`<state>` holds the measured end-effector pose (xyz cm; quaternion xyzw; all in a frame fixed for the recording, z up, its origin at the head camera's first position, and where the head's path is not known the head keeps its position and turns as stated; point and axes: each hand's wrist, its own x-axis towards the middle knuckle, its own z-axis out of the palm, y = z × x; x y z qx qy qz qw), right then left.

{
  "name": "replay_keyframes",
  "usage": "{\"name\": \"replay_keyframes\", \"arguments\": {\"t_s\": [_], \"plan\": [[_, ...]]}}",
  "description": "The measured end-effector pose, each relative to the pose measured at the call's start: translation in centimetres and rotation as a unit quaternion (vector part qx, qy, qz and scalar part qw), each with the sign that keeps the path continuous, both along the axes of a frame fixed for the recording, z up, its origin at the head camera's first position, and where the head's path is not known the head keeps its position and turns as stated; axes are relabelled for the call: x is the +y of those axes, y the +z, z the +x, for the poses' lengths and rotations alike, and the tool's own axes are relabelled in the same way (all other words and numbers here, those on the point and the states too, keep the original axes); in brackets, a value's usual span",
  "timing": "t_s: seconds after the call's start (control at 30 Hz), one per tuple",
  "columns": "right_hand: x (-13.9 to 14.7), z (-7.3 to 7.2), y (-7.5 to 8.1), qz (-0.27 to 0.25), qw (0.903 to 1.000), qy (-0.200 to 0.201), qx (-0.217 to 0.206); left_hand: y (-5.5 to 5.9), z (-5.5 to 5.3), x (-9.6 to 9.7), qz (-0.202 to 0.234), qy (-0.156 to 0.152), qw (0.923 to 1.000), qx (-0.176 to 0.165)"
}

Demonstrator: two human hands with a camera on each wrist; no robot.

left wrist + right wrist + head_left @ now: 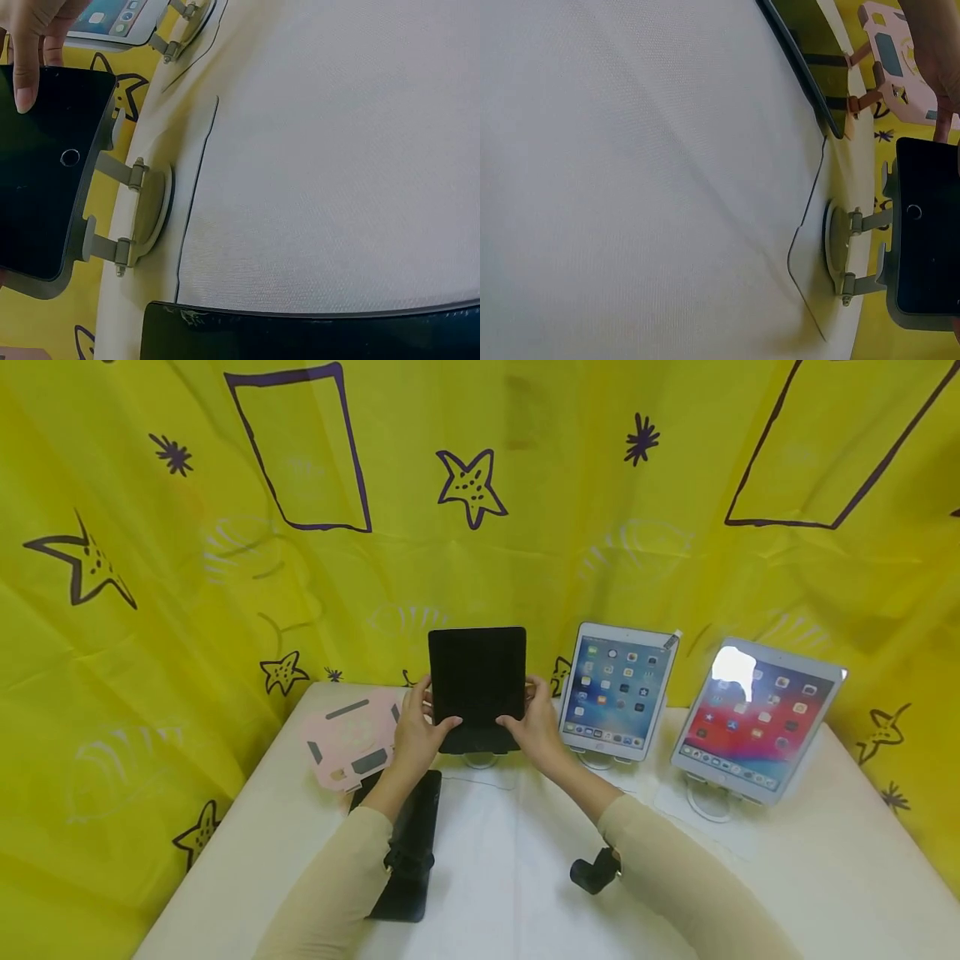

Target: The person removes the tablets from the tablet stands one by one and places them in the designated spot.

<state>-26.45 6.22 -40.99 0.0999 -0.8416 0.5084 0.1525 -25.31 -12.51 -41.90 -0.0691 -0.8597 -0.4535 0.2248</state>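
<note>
Tablet (478, 677), screen dark, leans on a stand (152, 214) toward the table's (510, 885) back, left hand (417, 733) and right hand (538, 728) gripping its sides. Placement looks nearly done; letting go apparently remains.

A white, textured tabletop (502, 852) carries a glossy black rectangular slab (407, 903) and round-based, hinged grey stands (152, 214)

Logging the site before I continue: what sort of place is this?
Probably a makeshift demo or test booth: a yellow curtain hangs behind a white table, with two lit tablets propped up.
</note>
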Motion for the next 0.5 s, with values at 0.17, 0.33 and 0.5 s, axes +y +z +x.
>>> {"name": "replay_keyframes", "arguments": {"t_s": [0.17, 0.33, 0.5], "plan": [[0.4, 0.2, 0.8, 0.001, 0.9996, 0.020, -0.021, 0.5, 0.2, 0.1, 0.005, -0.006, 1.0000, -0.002], [0.8, 0.5, 1.1, 0.007, 0.9994, 0.016, -0.030, 1.1, 0.5, 0.1, 0.004, -0.012, 0.9998, -0.018], [1.1, 1.2, 1.4, 0.023, 0.9990, 0.017, -0.035, 1.5, 1.2, 0.1, 0.013, -0.020, 0.9990, -0.039]]}}
